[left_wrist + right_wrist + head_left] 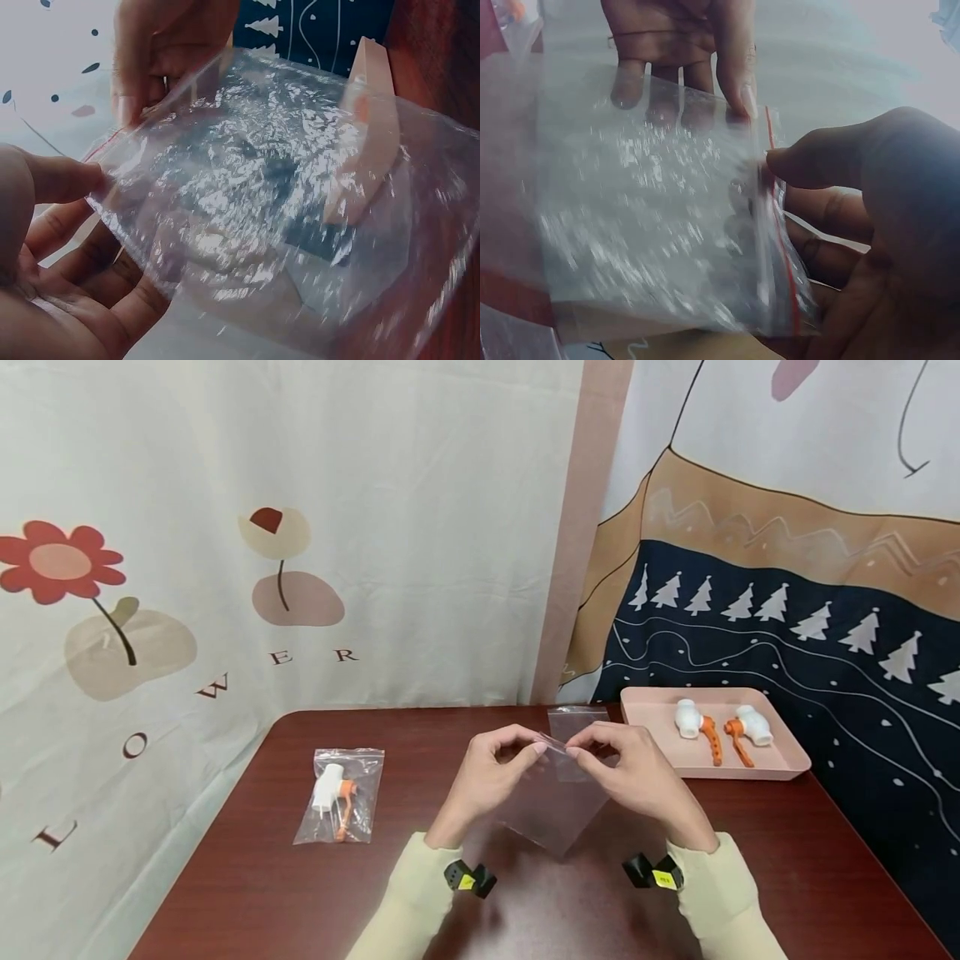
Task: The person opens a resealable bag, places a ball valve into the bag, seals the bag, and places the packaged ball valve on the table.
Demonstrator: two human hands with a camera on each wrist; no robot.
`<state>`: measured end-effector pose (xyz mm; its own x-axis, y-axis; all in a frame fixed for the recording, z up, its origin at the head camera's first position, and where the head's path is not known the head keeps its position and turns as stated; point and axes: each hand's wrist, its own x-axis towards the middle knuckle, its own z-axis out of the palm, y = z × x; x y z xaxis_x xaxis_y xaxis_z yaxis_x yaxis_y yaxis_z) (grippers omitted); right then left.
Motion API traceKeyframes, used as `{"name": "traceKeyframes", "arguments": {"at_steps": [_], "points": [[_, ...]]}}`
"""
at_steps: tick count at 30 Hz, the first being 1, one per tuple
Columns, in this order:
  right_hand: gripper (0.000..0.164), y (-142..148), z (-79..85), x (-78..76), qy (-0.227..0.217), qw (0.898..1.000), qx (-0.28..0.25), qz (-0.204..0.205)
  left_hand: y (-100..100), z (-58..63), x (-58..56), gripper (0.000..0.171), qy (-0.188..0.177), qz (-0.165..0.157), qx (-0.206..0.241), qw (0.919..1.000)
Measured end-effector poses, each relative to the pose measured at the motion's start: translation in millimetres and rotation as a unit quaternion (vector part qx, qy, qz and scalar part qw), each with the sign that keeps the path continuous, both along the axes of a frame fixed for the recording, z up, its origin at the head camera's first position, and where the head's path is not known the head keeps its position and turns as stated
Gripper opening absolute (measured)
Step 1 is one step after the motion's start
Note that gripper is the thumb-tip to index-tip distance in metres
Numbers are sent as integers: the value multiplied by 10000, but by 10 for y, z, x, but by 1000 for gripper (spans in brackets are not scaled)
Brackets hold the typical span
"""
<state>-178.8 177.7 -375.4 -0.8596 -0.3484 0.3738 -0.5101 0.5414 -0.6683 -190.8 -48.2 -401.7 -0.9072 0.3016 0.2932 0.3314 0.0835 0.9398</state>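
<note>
Between the two hands hangs a clear zip-lock bag with a red line along its top edge, and nothing shows inside it. My left hand pinches the bag's top edge between thumb and forefinger. Close beside it, my right hand pinches the same edge. In the left wrist view the bag spreads out in front of the left hand. The right wrist view shows the right hand with its thumb at the red seal line.
A pink tray at the back right holds two white valve-like fittings with orange handles. Another zip-lock bag lies flat behind the hands. At the left, a filled zip-lock bag contains a white and orange fitting.
</note>
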Motion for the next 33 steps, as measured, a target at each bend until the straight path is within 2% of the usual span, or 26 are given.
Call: {"name": "traceKeyframes", "arguments": {"at_steps": [5, 11, 19, 22, 24, 27, 29, 31, 33], "points": [[6, 13, -21, 3, -53, 9998, 145, 116, 7, -10, 2, 9, 105, 103, -102, 9998], [6, 20, -35, -3, -208, 9991, 294, 205, 11, -18, 19, 9, 37, 207, -85, 9997], [4, 21, -44, -22, -338, 9985, 404, 115, 1, -53, 12, 9, 31, 371, -164, 9992], [4, 23, -46, -26, -424, 9986, 317, -8, 8, -67, 4, 12, 259, 583, -252, 9976], [4, 24, -43, -24, -473, 9985, 235, -120, 16, -72, -1, 16, 612, 862, -332, 9938], [5, 18, -39, -21, -506, 9983, 141, -257, 31, -71, 5, 21, 1288, 1454, -421, 9801], [5, 10, -43, -22, -520, 9982, 75, -297, 48, -62, 28, 17, 1637, 1758, -483, 9695], [6, -6, -46, -20, -551, 9980, -12, -310, 73, -55, 60, 12, 1701, 1754, -470, 9686], [7, -24, -51, -18, -604, 9975, -113, -335, 106, -45, 102, 12, 1402, 1427, -435, 9788]]}}
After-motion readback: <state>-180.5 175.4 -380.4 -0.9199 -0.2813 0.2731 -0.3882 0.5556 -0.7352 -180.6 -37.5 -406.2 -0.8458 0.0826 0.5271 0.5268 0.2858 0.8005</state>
